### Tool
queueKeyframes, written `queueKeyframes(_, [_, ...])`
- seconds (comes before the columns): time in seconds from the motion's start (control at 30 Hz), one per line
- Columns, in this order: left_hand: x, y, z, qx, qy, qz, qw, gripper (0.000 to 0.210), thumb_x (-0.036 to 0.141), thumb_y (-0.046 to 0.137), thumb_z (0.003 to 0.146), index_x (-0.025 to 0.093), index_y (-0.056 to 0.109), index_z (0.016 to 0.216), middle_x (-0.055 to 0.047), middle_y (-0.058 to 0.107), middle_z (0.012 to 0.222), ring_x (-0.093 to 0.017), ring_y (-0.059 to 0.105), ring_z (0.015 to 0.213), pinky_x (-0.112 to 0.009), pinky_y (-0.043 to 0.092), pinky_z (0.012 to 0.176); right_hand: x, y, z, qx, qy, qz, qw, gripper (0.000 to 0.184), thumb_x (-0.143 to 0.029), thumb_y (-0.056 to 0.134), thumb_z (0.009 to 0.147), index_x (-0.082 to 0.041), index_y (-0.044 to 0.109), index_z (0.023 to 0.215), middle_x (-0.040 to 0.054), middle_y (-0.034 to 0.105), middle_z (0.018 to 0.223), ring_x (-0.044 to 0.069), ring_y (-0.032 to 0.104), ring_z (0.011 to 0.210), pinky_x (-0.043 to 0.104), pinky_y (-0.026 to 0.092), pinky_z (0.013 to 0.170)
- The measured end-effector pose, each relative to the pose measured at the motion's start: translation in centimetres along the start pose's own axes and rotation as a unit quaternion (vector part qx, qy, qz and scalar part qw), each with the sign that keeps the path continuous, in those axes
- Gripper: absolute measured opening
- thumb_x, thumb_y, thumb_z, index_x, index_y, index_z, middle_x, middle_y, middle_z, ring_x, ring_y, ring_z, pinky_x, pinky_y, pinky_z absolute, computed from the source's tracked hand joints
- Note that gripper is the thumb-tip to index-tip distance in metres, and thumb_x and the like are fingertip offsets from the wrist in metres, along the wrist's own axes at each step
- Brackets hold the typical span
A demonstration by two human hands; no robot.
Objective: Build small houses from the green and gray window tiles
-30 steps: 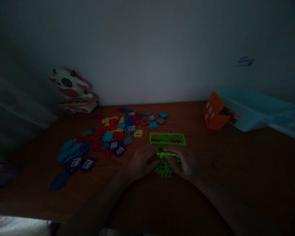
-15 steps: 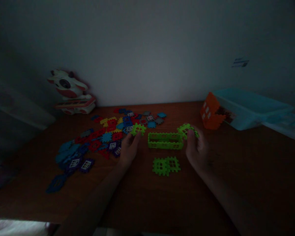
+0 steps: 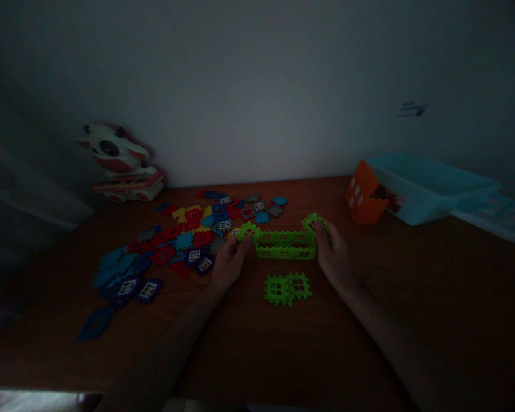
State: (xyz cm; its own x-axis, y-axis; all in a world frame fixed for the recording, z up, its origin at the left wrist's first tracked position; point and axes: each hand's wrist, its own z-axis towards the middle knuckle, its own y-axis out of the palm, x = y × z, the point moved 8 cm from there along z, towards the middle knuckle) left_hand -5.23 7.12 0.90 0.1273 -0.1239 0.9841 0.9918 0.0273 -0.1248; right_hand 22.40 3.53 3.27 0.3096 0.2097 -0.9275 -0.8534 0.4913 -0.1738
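Note:
A long box frame of joined green window panels point(image 3: 285, 252) stands on the wooden table in the middle of the head view. At its left end, my left hand point(image 3: 230, 260) is closed on a loose green window panel point(image 3: 249, 230). Thumb and fingers of my right hand point(image 3: 333, 252) pinch a second green panel point(image 3: 311, 222), tilted above the right end of the frame. Whether either held panel touches the frame, I cannot tell. Nearer to me, a few green panels point(image 3: 287, 288) lie flat and partly overlap.
Red, blue, yellow, purple and grey panels point(image 3: 184, 240) spread over the table's left half. A cow-shaped toy keyboard point(image 3: 122, 163) stands at the back left. An orange panel structure point(image 3: 364, 194) leans by a pale blue bin point(image 3: 433, 191) at the right.
My left hand has brought its green panel rightward to the frame's left end. My right hand has shifted slightly left with its panel. The whole view has moved a little.

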Motion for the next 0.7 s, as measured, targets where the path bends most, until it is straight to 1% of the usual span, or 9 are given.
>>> queueKeyframes(0.1, [-0.1, 0.3, -0.2, -0.013, 0.024, 0.031, 0.999, 0.046, 0.059, 0.066, 0.082, 0.019, 0.051, 0.065, 0.005, 0.044, 0.062, -0.011, 0.041, 0.06, -0.023, 0.03, 0.055, 0.0, 0.2, 0.0, 0.001, -0.011, 0.0, 1.0, 0.053, -0.059, 0.051, 0.094, -0.018, 0.065, 0.124, 0.0152, 0.071, 0.125, 0.028, 0.066, 0.117, 0.046, 0.049, 0.103])
queueKeyframes(0.2, [0.2, 0.4, -0.3, -0.017, 0.041, 0.074, 0.996, 0.047, 0.058, 0.063, 0.084, 0.02, 0.046, 0.063, 0.005, 0.039, 0.061, -0.01, 0.037, 0.058, -0.024, 0.027, 0.053, 0.2, 0.3, 0.0, 0.0, -0.014, -0.007, 1.0, 0.053, -0.06, 0.051, 0.094, -0.019, 0.066, 0.124, 0.0145, 0.071, 0.125, 0.029, 0.065, 0.118, 0.047, 0.049, 0.104])
queueKeyframes(0.33, [0.5, 0.3, -0.4, -0.018, 0.043, 0.094, 0.995, 0.048, 0.058, 0.061, 0.085, 0.02, 0.043, 0.063, 0.005, 0.037, 0.061, -0.011, 0.036, 0.058, -0.024, 0.027, 0.053, 0.4, 0.6, 0.0, -0.014, -0.015, -0.012, 1.0, 0.054, -0.062, 0.05, 0.093, -0.021, 0.067, 0.124, 0.0134, 0.071, 0.125, 0.031, 0.065, 0.118, 0.048, 0.048, 0.103])
queueKeyframes(0.47, [0.4, 0.3, -0.3, -0.018, 0.042, 0.096, 0.994, 0.045, 0.056, 0.062, 0.086, 0.02, 0.045, 0.064, 0.005, 0.038, 0.061, -0.011, 0.036, 0.058, -0.024, 0.027, 0.053, 0.5, 0.9, -0.1, -0.02, -0.022, -0.012, 0.999, 0.053, -0.063, 0.051, 0.093, -0.021, 0.068, 0.121, 0.0134, 0.071, 0.124, 0.032, 0.065, 0.118, 0.048, 0.049, 0.101])
queueKeyframes(0.57, [0.5, 0.2, -0.3, -0.009, 0.042, 0.087, 0.995, 0.046, 0.056, 0.063, 0.084, 0.02, 0.045, 0.063, 0.005, 0.038, 0.059, -0.01, 0.036, 0.056, -0.024, 0.027, 0.052, 0.8, 1.4, -0.4, -0.038, -0.012, -0.005, 0.999, 0.051, -0.061, 0.052, 0.093, -0.022, 0.067, 0.121, 0.0122, 0.073, 0.12, 0.031, 0.067, 0.112, 0.047, 0.052, 0.096])
queueKeyframes(0.63, [0.8, 0.2, -0.3, -0.011, 0.041, 0.073, 0.996, 0.045, 0.057, 0.064, 0.083, 0.02, 0.047, 0.063, 0.005, 0.043, 0.059, -0.01, 0.039, 0.056, -0.024, 0.028, 0.052, 0.8, 1.7, -0.6, -0.054, -0.007, -0.004, 0.999, 0.048, -0.06, 0.052, 0.094, -0.023, 0.067, 0.121, 0.0113, 0.074, 0.116, 0.03, 0.068, 0.107, 0.046, 0.053, 0.092])
queueKeyframes(0.7, [1.0, 0.2, -0.3, -0.018, 0.034, 0.055, 0.998, 0.045, 0.059, 0.064, 0.083, 0.02, 0.05, 0.065, 0.004, 0.051, 0.061, -0.011, 0.042, 0.057, -0.023, 0.029, 0.052, 0.6, 2.0, -0.8, -0.067, -0.006, -0.001, 0.998, 0.046, -0.059, 0.053, 0.093, -0.024, 0.068, 0.119, 0.0107, 0.075, 0.112, 0.029, 0.069, 0.103, 0.044, 0.054, 0.087])
